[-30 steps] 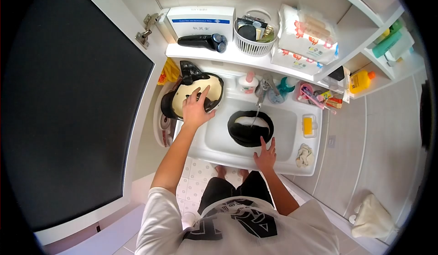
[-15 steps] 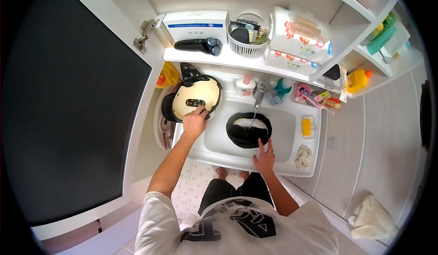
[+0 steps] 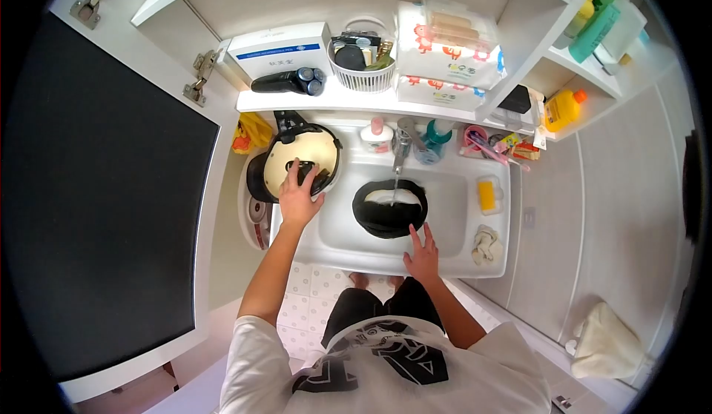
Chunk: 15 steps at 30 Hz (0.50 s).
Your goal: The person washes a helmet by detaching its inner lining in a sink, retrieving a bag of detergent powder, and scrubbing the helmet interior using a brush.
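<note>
An upturned helmet [image 3: 285,151] with a cream inner shell and a black rim rests at the left end of the white sink [image 3: 449,199]. My left hand [image 3: 298,200] lies over its near side, fingers spread across the inside by a dark vent piece. In the basin sits a black padded helmet liner [image 3: 389,221], with water from the faucet [image 3: 401,143] running into it. At the liner's lower right edge is my right hand [image 3: 423,257], its fingers apart, the tips at or touching the fabric.
A soap bottle [image 3: 377,136] and a teal bottle [image 3: 434,141] flank the faucet. On the right rim are a yellow sponge [image 3: 486,195] and a crumpled cloth [image 3: 486,245]. Above runs a shelf [image 3: 363,100] with a shaver [image 3: 289,82]; a cabinet door [image 3: 111,206] hangs open at left.
My left hand has gone from holding the helmet's near rim to lying spread over its inside. The right hand stays by the liner. The whole view has shifted slightly.
</note>
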Each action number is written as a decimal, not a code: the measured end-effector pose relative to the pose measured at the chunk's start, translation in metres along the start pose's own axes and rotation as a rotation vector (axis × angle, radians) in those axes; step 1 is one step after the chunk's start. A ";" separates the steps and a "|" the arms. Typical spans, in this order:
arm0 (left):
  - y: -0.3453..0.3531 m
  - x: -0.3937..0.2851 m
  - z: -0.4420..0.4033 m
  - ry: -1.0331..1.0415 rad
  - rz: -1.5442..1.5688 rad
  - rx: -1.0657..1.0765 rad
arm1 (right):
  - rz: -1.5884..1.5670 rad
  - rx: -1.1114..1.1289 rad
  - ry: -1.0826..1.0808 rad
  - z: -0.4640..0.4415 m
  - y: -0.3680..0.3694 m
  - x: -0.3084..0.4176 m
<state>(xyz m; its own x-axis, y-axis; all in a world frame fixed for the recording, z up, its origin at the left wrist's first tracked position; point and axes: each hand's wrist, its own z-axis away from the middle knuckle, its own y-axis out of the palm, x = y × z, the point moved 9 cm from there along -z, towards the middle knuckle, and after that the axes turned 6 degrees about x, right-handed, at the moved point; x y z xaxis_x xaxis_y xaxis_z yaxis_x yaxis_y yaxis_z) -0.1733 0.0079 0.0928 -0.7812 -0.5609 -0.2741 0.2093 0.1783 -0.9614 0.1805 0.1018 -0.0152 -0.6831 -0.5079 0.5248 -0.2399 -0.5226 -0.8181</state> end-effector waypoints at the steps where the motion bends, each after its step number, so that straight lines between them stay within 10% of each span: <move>1: -0.004 -0.003 -0.001 0.002 -0.017 -0.021 | -0.007 -0.010 -0.005 0.001 -0.001 -0.002; 15: -0.034 -0.060 0.060 -0.004 0.368 -0.237 | -0.110 -0.089 0.016 0.018 -0.023 -0.055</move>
<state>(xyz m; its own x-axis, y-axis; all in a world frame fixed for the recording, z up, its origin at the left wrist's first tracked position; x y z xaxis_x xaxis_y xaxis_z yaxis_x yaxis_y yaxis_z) -0.0985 -0.0131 0.1409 -0.6770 -0.4284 -0.5984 0.3323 0.5476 -0.7680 0.2355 0.1292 -0.0210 -0.6597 -0.4397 0.6095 -0.3736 -0.5119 -0.7736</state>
